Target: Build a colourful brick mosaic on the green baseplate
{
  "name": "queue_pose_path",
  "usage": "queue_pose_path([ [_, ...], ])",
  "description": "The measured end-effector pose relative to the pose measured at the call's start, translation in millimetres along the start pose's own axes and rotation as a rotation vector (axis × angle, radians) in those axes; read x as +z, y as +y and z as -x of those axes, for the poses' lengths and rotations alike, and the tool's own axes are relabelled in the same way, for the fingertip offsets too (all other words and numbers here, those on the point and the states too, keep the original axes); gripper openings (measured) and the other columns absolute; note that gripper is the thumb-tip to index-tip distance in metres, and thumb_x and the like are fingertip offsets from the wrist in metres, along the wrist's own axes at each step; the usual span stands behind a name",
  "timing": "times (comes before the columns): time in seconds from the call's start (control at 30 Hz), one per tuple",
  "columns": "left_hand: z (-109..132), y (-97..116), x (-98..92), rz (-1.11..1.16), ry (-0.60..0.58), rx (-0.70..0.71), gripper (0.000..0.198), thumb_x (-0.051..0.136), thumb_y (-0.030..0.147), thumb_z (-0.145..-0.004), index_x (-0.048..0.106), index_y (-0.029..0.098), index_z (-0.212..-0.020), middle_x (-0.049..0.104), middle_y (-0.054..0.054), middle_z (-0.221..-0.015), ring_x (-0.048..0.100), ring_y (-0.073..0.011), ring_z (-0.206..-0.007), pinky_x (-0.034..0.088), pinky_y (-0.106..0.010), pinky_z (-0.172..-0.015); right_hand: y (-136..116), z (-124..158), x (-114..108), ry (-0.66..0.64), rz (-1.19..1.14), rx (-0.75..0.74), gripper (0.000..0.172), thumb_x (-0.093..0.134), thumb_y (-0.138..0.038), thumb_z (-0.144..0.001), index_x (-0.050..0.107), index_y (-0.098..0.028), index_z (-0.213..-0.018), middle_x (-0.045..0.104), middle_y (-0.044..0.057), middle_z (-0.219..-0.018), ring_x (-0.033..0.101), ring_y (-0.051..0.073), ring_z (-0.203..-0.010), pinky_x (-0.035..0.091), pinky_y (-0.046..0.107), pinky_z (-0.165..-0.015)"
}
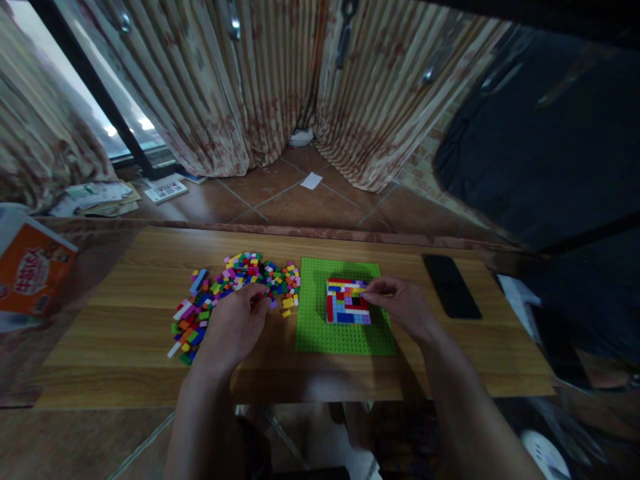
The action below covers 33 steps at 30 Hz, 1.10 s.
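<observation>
A green baseplate (320, 327) lies on the wooden table (125, 347), with a small square block of coloured bricks (346, 301) built on its upper middle. My right hand (403, 303) rests at the block's right edge, thumb and fingers pinched on a small yellow brick at the block's top right. To the left of the plate spreads a pile of loose coloured bricks (225, 283). My left hand (237, 323) lies on the pile's lower right part, fingers curled among the bricks; what they hold is hidden.
A black phone (451, 285) lies flat on the table right of the baseplate. An orange box (30, 270) stands off the table's left end. Papers (100, 197) lie on the tiled floor beyond, under patterned curtains (280, 80).
</observation>
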<state>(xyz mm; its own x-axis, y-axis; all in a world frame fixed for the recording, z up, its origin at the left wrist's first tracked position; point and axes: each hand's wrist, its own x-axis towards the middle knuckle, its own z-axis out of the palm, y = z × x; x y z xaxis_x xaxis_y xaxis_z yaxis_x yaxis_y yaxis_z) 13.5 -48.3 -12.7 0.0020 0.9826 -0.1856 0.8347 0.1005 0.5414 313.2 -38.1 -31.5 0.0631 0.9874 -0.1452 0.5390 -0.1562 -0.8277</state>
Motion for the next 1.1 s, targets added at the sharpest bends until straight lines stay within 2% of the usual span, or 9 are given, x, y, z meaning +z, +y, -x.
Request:
queue_pose_path([
  [0.17, 0, 0, -1.1, -0.007, 0.003, 0.006, 0.034, 0.042, 0.029, -0.086, 0.069, 0.017, -0.103, 0.073, -0.009, -0.086, 0.066, -0.0230, -0.078, 0.044, -0.029, -0.068, -3, -1, -1, -0.007, -0.026, 0.078, 0.030, 0.075, -0.046, -0.062, 0.068, -0.018, -0.068, 0.063, 0.000, -0.060, 0.053, 0.015, -0.057, 0.038, 0.029, -0.058],
  [0.63, 2, 2, -2.1, -0.010, 0.021, -0.001, 0.036, 0.044, 0.030, -0.084, 0.069, 0.016, -0.105, 0.073, -0.010, -0.086, 0.067, -0.0237, -0.077, 0.045, -0.029, -0.067, 1, -3, 4, 0.013, -0.104, 0.119, 0.028, 0.078, -0.043, -0.057, 0.068, -0.017, -0.063, 0.066, 0.002, -0.061, 0.057, 0.015, -0.058, 0.043, 0.030, -0.059],
  [0.8, 1, -4, -2.7, 0.050, 0.050, 0.031, 0.033, 0.044, 0.031, -0.082, 0.071, 0.018, -0.097, 0.073, -0.008, -0.082, 0.066, -0.0222, -0.075, 0.045, -0.028, -0.065, -2, -2, -5, -0.029, -0.121, 0.104, 0.031, 0.079, -0.045, -0.057, 0.068, -0.017, -0.062, 0.063, 0.000, -0.059, 0.052, 0.012, -0.055, 0.040, 0.027, -0.055],
  [0.87, 0, -7, -2.7, 0.076, 0.062, 0.037, 0.032, 0.045, 0.031, -0.082, 0.070, 0.018, -0.096, 0.073, -0.007, -0.080, 0.065, -0.0217, -0.073, 0.044, -0.028, -0.064, -3, -3, -10, 0.025, -0.243, 0.078, 0.031, 0.079, -0.045, -0.058, 0.066, -0.017, -0.061, 0.060, -0.002, -0.058, 0.051, 0.011, -0.054, 0.041, 0.026, -0.055],
  [0.97, 0, -10, -3.2, 0.101, 0.090, 0.042, 0.031, 0.045, 0.031, -0.082, 0.070, 0.018, -0.095, 0.073, -0.007, -0.084, 0.065, -0.0215, -0.076, 0.044, -0.028, -0.066, -8, -4, -15, 0.234, -0.449, 0.010, 0.029, 0.079, -0.042, -0.059, 0.062, -0.018, -0.061, 0.058, -0.003, -0.058, 0.050, 0.010, -0.054, 0.043, 0.025, -0.054],
  [1.03, 1, -9, -4.5, 0.102, 0.097, 0.034, 0.031, 0.045, 0.031, -0.082, 0.070, 0.018, -0.095, 0.073, -0.007, -0.086, 0.065, -0.0217, -0.078, 0.044, -0.028, -0.067, -13, -4, -12, 0.353, -0.496, -0.036, 0.026, 0.079, -0.038, -0.060, 0.061, -0.019, -0.063, 0.058, -0.003, -0.059, 0.050, 0.009, -0.053, 0.043, 0.024, -0.053],
  [1.1, 2, -8, -6.8, 0.099, 0.113, 0.021, 0.031, 0.045, 0.029, -0.082, 0.071, 0.018, -0.096, 0.073, -0.007, -0.087, 0.065, -0.0218, -0.078, 0.044, -0.028, -0.067, -19, -4, -6, 0.405, -0.493, -0.080, 0.022, 0.078, -0.034, -0.062, 0.062, -0.019, -0.066, 0.058, -0.003, -0.059, 0.049, 0.009, -0.052, 0.043, 0.023, -0.052],
])
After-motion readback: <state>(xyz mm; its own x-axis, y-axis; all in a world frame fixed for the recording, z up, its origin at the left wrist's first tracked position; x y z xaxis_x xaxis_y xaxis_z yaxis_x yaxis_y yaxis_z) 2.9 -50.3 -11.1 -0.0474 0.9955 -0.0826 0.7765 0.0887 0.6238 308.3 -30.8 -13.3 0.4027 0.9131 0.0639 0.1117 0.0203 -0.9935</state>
